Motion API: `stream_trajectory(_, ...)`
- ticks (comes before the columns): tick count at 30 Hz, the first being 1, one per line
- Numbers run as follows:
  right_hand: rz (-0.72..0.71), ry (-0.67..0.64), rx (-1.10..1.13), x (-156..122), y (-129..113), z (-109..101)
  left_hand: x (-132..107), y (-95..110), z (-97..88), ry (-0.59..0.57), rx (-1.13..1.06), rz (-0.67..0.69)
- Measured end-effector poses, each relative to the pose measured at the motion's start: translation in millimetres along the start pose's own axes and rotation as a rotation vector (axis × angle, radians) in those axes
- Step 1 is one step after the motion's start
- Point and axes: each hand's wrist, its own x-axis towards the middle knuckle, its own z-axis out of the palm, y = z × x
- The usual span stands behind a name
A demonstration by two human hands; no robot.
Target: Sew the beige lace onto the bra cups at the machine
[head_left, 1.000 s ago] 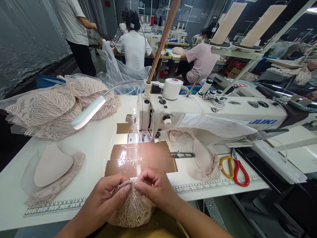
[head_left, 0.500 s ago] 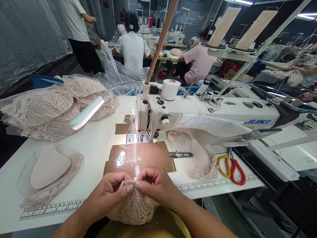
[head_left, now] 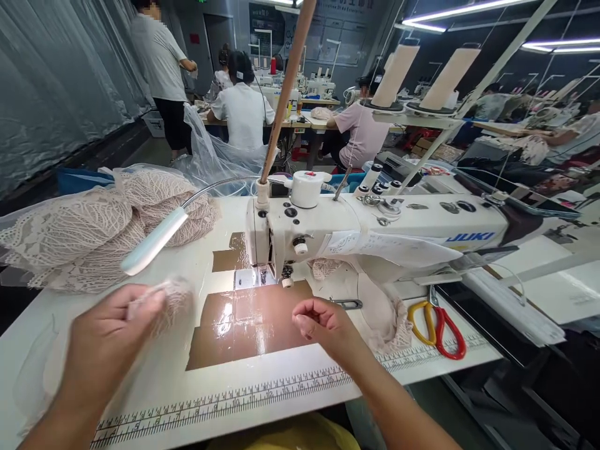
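Observation:
My left hand [head_left: 112,331] is closed on a beige lace piece [head_left: 174,303], held up at the left and blurred by motion. My right hand [head_left: 323,322] hovers by the right edge of the brown taped patch [head_left: 253,319], thumb and fingertips pressed together. Whether anything small sits in that pinch I cannot tell. Just behind the right hand lie black thread snips [head_left: 349,304], partly hidden by it. Under my left arm a pale cup piece with sheer edging [head_left: 35,369] is largely covered.
A white JUKI sewing machine [head_left: 375,219] stands across the table, its lamp [head_left: 154,240] reaching left. Beige lace pieces [head_left: 84,225] are heaped at the back left. Scissors with yellow and red handles [head_left: 450,334] and a lace-edged cup [head_left: 382,312] lie right. A printed ruler [head_left: 234,405] runs along the front edge.
My hands have come apart. The left carried the lace piece up and to the left from the front edge; the right let go of it and moved right, towards the snips.

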Motion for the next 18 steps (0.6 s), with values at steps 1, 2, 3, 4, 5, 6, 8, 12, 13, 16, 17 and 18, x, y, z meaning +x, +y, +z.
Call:
stream_trajectory(1,-0.015,-0.004,-0.062,1,-2,0,3,2,10.5,-0.05,0.154,0.167)
stream_trajectory(2,-0.024,-0.014,-0.132,4,-5,2,4,4,25.5,-0.135,0.269,0.313)
stream_trajectory(3,-0.029,-0.03,-0.209,7,-8,5,4,7,43.7,-0.215,0.37,0.472)
stream_trajectory(4,-0.032,-0.052,-0.291,12,-11,8,1,9,63.5,-0.264,0.545,0.61)
stream_trajectory(5,-0.041,-0.074,-0.374,17,-14,10,-3,11,83.1,-0.298,0.599,0.655)
stream_trajectory(6,-0.061,-0.09,-0.457,22,-15,12,-9,13,100.7,-0.335,0.622,0.686)
stream_trajectory(8,-0.136,-0.105,-0.62,33,-15,16,-22,16,125.2,-0.393,0.656,0.732)
stream_trajectory(12,-0.293,-0.158,-0.951,43,0,20,-38,24,124.6,-0.477,0.68,0.777)
stream_trajectory(13,-0.314,-0.173,-1.036,44,4,22,-37,26,117.6,-0.515,0.655,0.769)
stream_trajectory(16,-0.337,-0.17,-1.241,41,11,28,-26,25,97.3,-0.686,0.44,0.661)
stream_trajectory(17,-0.34,-0.165,-1.284,40,12,29,-22,22,93.5,-0.722,0.356,0.63)
stream_trajectory(18,-0.344,-0.161,-1.314,40,12,31,-17,18,91.9,-0.733,0.296,0.62)
